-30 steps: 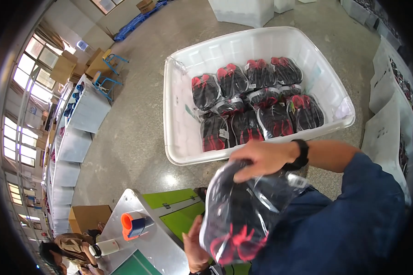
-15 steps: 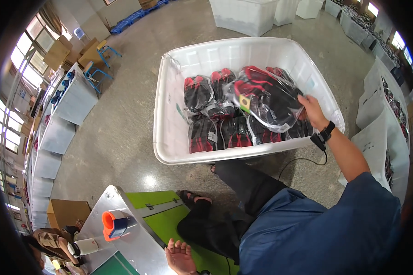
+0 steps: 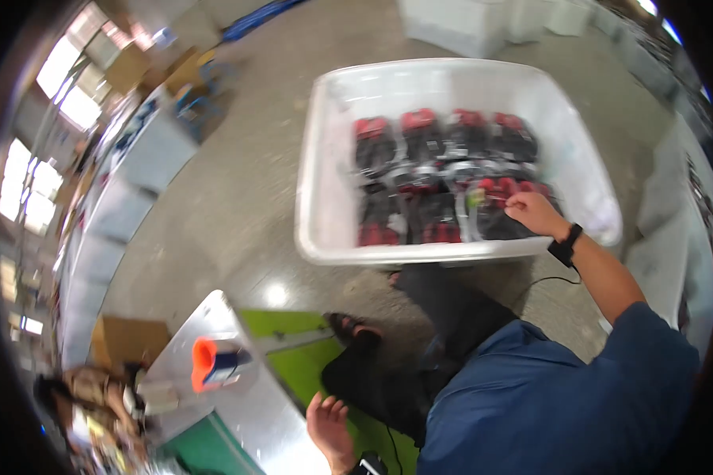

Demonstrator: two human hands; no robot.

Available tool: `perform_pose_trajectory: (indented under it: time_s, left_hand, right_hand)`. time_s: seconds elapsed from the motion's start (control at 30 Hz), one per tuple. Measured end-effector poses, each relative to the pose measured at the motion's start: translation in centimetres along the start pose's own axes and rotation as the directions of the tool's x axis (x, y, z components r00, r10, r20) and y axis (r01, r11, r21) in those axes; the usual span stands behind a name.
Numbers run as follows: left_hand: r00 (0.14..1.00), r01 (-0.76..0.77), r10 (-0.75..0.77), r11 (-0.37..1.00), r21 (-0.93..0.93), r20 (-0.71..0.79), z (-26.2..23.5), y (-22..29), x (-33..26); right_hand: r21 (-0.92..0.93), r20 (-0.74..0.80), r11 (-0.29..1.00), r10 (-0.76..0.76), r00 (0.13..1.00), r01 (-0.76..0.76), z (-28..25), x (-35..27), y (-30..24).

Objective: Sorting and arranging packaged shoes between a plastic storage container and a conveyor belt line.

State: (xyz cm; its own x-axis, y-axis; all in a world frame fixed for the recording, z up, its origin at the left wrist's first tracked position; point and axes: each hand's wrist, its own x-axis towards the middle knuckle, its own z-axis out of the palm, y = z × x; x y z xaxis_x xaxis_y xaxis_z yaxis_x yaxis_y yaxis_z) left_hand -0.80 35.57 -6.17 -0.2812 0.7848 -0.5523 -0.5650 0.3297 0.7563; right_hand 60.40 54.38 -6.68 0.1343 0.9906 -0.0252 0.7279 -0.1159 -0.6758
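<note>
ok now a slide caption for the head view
Right hand over bagged black-and-red items in a white bin, left hand held open near a metal table.

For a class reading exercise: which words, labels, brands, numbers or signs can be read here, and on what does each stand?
None can be read.
Green tag on the bagged shoes by the right hand: too blurred to read.
White bin: no legible marking.
</note>
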Motion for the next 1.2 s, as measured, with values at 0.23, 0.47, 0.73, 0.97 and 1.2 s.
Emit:
perform_pose_trajectory:
  time_s: [0.23,0.47,0.73,0.97,1.2]
  left_hand:
    - [0.995,-0.076,0.073,0.996,0.037,0.068,0.0,2.6,-3.4]
    - [0.939,-0.302,0.326,0.934,0.192,-0.112,-8.5,9.0,-7.5]
    - [0.424,-0.127,0.776,0.561,0.818,-0.467,-26.0,14.0,-7.0]
    - [0.153,0.426,0.872,0.366,0.827,-0.464,-35.8,18.6,-6.7]
    - [0.121,0.498,0.796,0.468,0.73,-0.594,-45.1,20.2,-6.3]
  right_hand:
    - [0.047,0.114,0.847,-0.532,0.839,0.53,12.6,2.5,-12.2]
    - [0.027,0.174,0.871,-0.487,0.856,0.491,22.5,6.0,-11.2]
    - [-0.077,0.157,0.865,-0.481,0.862,0.497,23.0,4.9,-12.9]
    - [-0.172,0.125,0.838,-0.503,0.855,0.518,23.7,5.1,-11.9]
    - [-0.232,0.099,0.819,-0.518,0.85,0.526,24.3,5.0,-11.7]
